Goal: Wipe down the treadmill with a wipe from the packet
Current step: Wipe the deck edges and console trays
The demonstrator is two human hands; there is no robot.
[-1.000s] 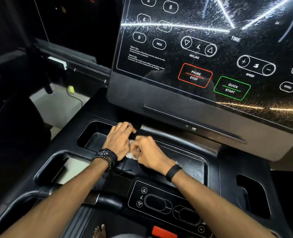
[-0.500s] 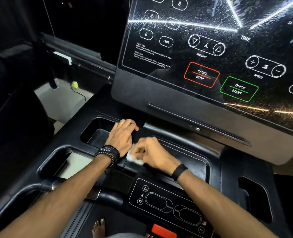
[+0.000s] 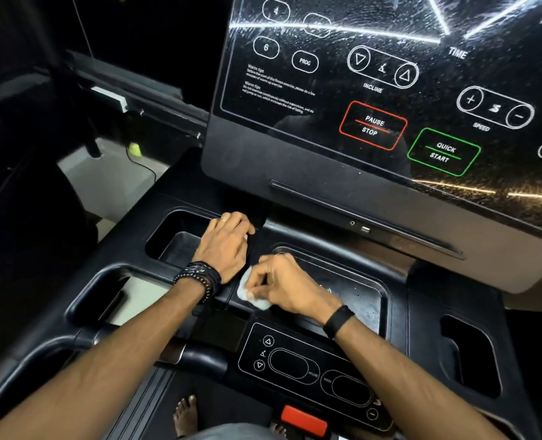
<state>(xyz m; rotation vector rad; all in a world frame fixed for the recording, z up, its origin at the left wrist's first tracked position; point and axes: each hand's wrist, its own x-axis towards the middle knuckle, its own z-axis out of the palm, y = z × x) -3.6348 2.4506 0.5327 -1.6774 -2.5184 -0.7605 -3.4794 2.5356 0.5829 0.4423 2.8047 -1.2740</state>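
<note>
A small white wipe (image 3: 247, 295) is pinched in the curled fingers of my right hand (image 3: 285, 281), just above the left end of the treadmill's shallow centre tray (image 3: 358, 290). My left hand (image 3: 225, 246) lies flat, fingers straight, on the dark ledge between the tray and the left recess. Whatever is under its palm is hidden, and I cannot make out the packet. The two hands are close but apart. The glossy console screen (image 3: 374, 90) rises behind them, speckled with droplets and streaks.
A deep recess (image 3: 174, 239) sits left of my left hand, another (image 3: 104, 300) below it, and one more (image 3: 473, 354) at the right. A lower control panel (image 3: 295, 366), a red safety key (image 3: 304, 420) and a bare foot (image 3: 185, 414) lie nearer me.
My right hand has drawn back toward me, away from my left hand, and more of the white wipe now shows in its fingers. My left hand has stayed flat in place.
</note>
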